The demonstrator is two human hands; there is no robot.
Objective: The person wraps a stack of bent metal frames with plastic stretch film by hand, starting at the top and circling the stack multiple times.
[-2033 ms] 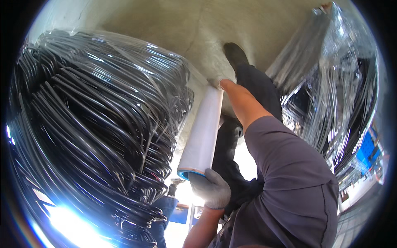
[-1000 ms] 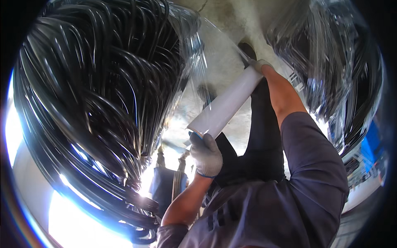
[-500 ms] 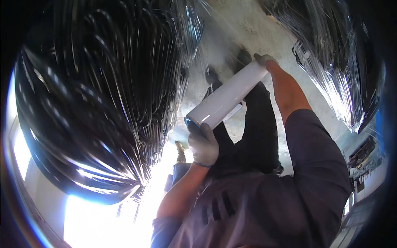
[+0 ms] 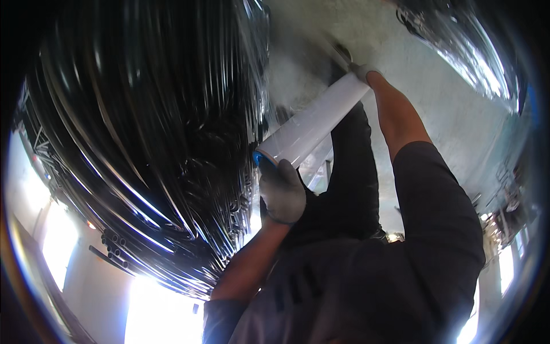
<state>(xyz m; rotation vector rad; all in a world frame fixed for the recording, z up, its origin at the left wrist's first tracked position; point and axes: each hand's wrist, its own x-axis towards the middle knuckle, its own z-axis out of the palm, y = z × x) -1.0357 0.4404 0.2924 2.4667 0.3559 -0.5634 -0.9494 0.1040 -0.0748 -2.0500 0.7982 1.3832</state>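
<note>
Black bundle: I have long, shiny dark tubes filling most of the left, with clear film along the right edge; it blocks that side of my view.
Floor: grey, showing between the two bundles.
Wrapped bundle: top right, well apart from the roll.
Legs: dark trousers, and the roll crosses in front of one from my angle.
Film roll: held slanting between both hands, lower end just beside the black bundle; I can't tell if they touch.
Left hand: gloved, clamped on the roll's lower end.
Right hand: gloved, clamped on its upper end, finger detail blurred.
Pipes: small stack, lower left, near the black bundle.
Blue core: at the roll's lower end.
</note>
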